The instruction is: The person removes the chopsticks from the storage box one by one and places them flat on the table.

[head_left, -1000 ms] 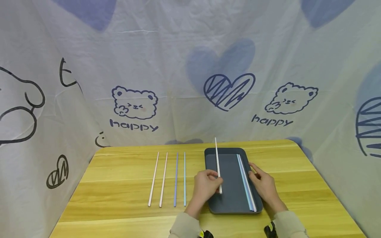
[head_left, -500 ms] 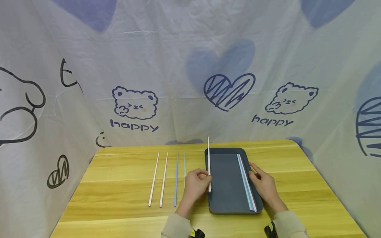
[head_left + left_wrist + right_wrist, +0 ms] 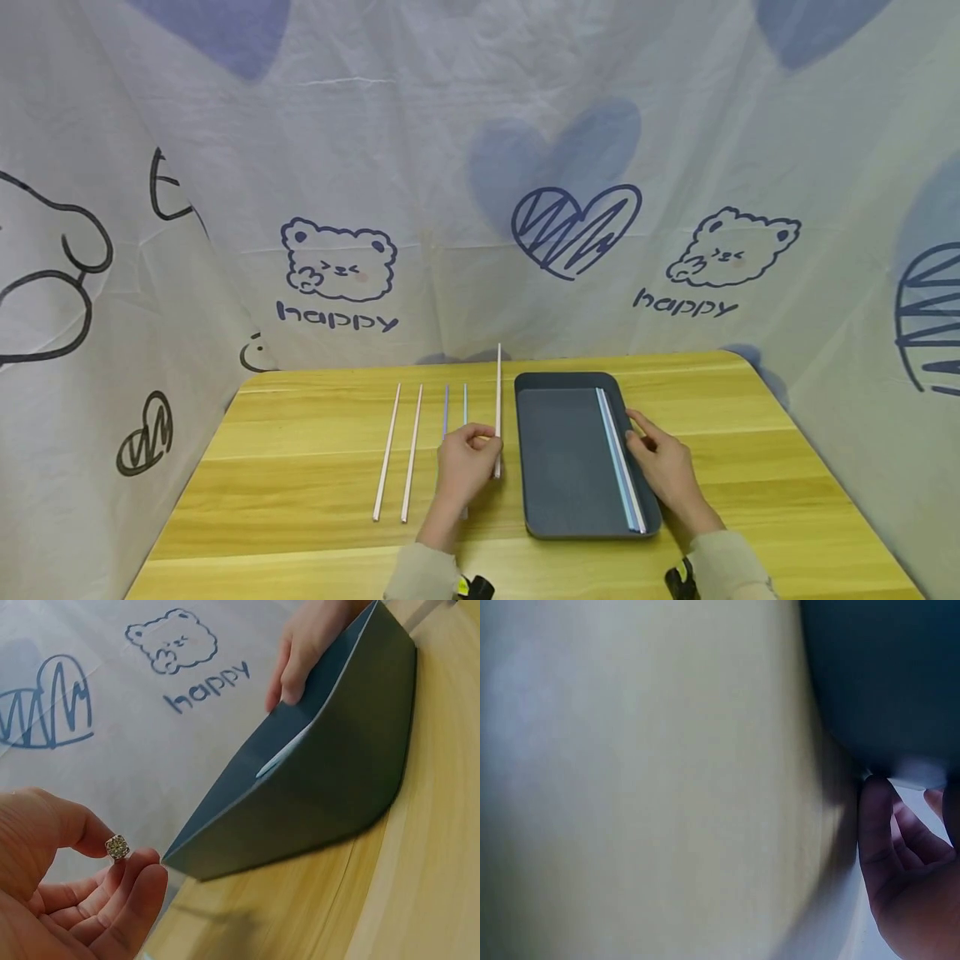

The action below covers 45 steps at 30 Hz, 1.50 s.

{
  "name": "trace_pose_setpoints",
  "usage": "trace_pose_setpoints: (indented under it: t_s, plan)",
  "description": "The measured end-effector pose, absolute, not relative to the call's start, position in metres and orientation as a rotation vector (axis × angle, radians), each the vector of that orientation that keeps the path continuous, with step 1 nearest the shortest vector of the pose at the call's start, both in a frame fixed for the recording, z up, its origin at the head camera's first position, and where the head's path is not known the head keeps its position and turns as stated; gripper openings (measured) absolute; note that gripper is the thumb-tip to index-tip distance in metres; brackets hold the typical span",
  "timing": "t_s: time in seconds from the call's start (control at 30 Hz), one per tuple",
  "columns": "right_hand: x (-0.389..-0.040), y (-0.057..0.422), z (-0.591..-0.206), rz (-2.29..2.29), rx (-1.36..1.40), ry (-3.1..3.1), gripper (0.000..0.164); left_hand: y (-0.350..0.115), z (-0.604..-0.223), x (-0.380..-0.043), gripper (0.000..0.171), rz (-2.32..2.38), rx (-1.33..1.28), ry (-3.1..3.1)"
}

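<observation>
Head view: the left hand (image 3: 467, 460) pinches a white stick (image 3: 497, 410) between thumb and fingertips, gripping it in its lower part. The stick is thin, straight, plain white and long, held almost upright over the wooden table (image 3: 300, 483), in the gap between the blue sticks (image 3: 454, 408) and the dark grey tray (image 3: 573, 454). Its top end reaches past the far table edge in the picture. Two pale pink sticks (image 3: 399, 452) lie parallel further left. The right hand (image 3: 663, 471) rests with relaxed, fairly straight fingers against the tray's right rim, just beside two sticks, one blue and one white (image 3: 619, 458), lying along the inner right edge of the tray.

Left wrist view: the left hand (image 3: 67, 900) shows thumb and forefinger closed on the stick's end face (image 3: 116, 847), seen end-on as a small pale square section. The tray (image 3: 330, 772) lies beyond, with the right hand (image 3: 311, 645) at its far rim.

Right wrist view: blurred; the fingers (image 3: 881, 840) touch the tray (image 3: 885, 675) at its edge, holding nothing.
</observation>
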State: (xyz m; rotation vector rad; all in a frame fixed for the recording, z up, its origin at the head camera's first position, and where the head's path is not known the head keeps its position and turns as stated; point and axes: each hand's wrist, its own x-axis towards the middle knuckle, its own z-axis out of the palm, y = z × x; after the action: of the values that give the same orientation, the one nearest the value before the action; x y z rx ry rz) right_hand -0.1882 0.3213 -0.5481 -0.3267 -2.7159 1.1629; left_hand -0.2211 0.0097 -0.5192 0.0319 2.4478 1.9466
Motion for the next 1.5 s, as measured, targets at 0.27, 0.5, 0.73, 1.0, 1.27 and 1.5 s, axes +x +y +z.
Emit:
trace_pose_setpoints:
  t_s: [0.27, 0.5, 0.73, 1.0, 1.27, 1.5]
  plan:
    - [-0.188, 0.321, -0.547, 1.175, -0.323, -2.717, 0.049, -0.017, -0.52, -0.223, 0.021, 1.954, 0.002, 2.492]
    - [-0.187, 0.322, -0.547, 1.176, -0.325, -2.723, 0.049, -0.037, -0.522, -0.226, 0.023, 1.934, -0.055, 2.52]
    - [-0.188, 0.322, -0.55, 1.164, -0.315, -2.715, 0.049, -0.054, -0.519, -0.227, 0.022, 1.898, -0.073, 2.586]
    - [-0.187, 0.322, -0.549, 1.17, -0.308, -2.726, 0.05, -0.073, -0.521, -0.227, 0.024, 1.821, -0.15, 2.646]
    - [-0.187, 0.322, -0.55, 1.175, -0.316, -2.726, 0.05, -0.092, -0.522, -0.225, 0.023, 1.76, -0.2, 2.704]
    - [-0.187, 0.322, -0.549, 1.169, -0.31, -2.725, 0.05, -0.113, -0.526, -0.222, 0.023, 1.685, -0.234, 2.775]
